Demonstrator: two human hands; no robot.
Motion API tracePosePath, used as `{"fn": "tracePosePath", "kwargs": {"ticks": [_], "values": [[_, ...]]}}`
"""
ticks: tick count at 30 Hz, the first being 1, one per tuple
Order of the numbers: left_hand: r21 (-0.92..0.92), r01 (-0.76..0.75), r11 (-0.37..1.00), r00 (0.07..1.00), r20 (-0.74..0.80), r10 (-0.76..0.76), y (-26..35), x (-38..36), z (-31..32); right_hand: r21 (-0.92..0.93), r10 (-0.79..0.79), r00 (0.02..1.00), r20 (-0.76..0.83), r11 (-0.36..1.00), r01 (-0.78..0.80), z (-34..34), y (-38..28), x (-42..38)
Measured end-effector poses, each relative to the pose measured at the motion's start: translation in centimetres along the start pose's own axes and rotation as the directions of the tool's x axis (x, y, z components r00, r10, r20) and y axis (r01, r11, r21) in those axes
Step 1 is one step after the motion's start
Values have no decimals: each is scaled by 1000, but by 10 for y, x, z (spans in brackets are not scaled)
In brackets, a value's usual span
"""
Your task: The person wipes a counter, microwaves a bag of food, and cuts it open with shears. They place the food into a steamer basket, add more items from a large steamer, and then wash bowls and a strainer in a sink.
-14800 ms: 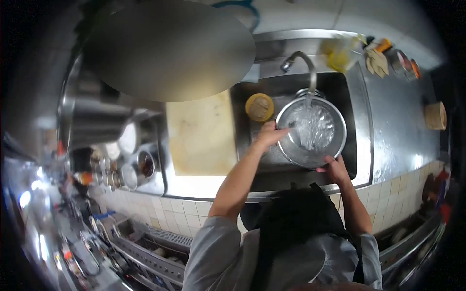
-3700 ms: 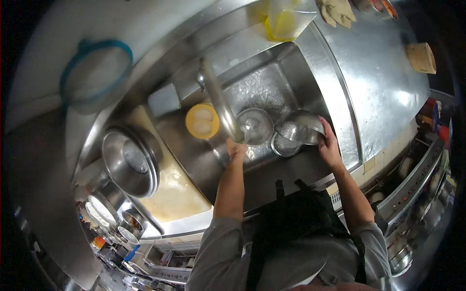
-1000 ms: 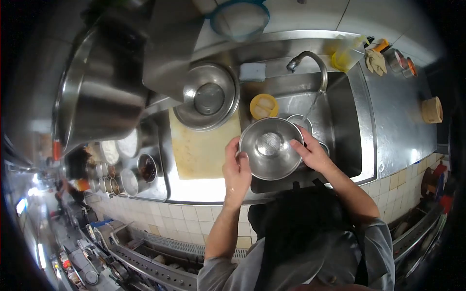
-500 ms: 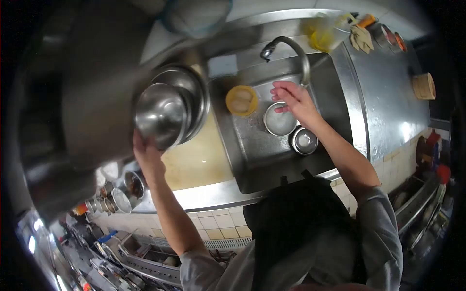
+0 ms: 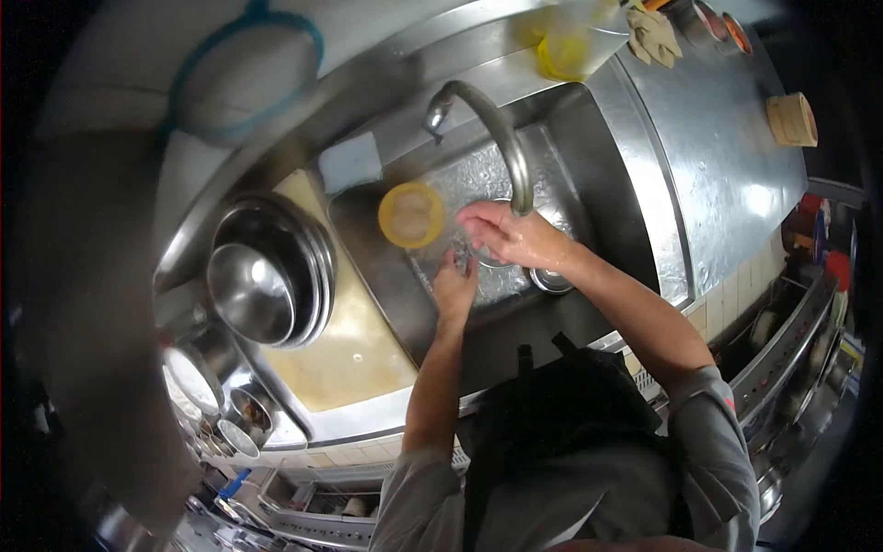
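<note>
My left hand (image 5: 454, 287) is low in the sink (image 5: 377, 285), fingers apart beside a round metal bowl (image 5: 498, 264). Glints of water show at its fingertips, and I see nothing held. Over that bowl, my right hand (image 5: 515, 235) reaches across with fingers stretched out, hiding much of it. A smaller round metal container (image 5: 554, 282) sits under my right wrist, partly covered. Left of my hands is a yellow bowl (image 5: 385, 210) with pale lumps in it. The curved faucet (image 5: 497, 120) rises behind my right hand. Rippling water covers the sink floor.
Nested steel bowls (image 5: 253, 294) rest on a yellowish board (image 5: 340, 363) at left. Containers with food (image 5: 248, 409) stand beyond it. A yellow jug (image 5: 563, 57), a cloth glove (image 5: 653, 37) and a wooden steamer (image 5: 792, 120) are on the right-hand side.
My left hand has let go of the steel bowl at the stack and moved right into the sink. My right hand has lowered toward the bowl. Water now ripples in the sink.
</note>
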State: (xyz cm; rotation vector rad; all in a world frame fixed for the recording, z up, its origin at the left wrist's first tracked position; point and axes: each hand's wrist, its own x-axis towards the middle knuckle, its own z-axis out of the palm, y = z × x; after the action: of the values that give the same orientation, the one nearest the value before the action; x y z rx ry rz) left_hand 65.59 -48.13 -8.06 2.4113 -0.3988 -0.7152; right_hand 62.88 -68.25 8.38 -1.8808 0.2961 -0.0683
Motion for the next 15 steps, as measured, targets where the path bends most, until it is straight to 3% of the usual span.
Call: {"fn": "tracePosePath", "kwargs": {"ticks": [2,4,8,10,14,15], "values": [[24,2,1000,1000,-24,-1,-10,22,36,-3,33,998,45,999,-33,-5,22,-4],[129,194,972,970,123,-210,0,33,44,-254,-20,984,179,965,66,-11,32,-2],[170,195,966,971,103,-215,15,45,40,-187,58,980,190,982,-22,-35,1,-6],[115,-116,987,990,94,105,25,39,35,-160,126,985,116,981,-106,-33,7,-8],[251,-152,956,979,170,111,70,34,21,-175,76,994,76,983,-61,-32,16,-19],[291,-329,899,944,119,307,75,38,17,-223,-13,998,58,975,26,-35,20,-23]]}}
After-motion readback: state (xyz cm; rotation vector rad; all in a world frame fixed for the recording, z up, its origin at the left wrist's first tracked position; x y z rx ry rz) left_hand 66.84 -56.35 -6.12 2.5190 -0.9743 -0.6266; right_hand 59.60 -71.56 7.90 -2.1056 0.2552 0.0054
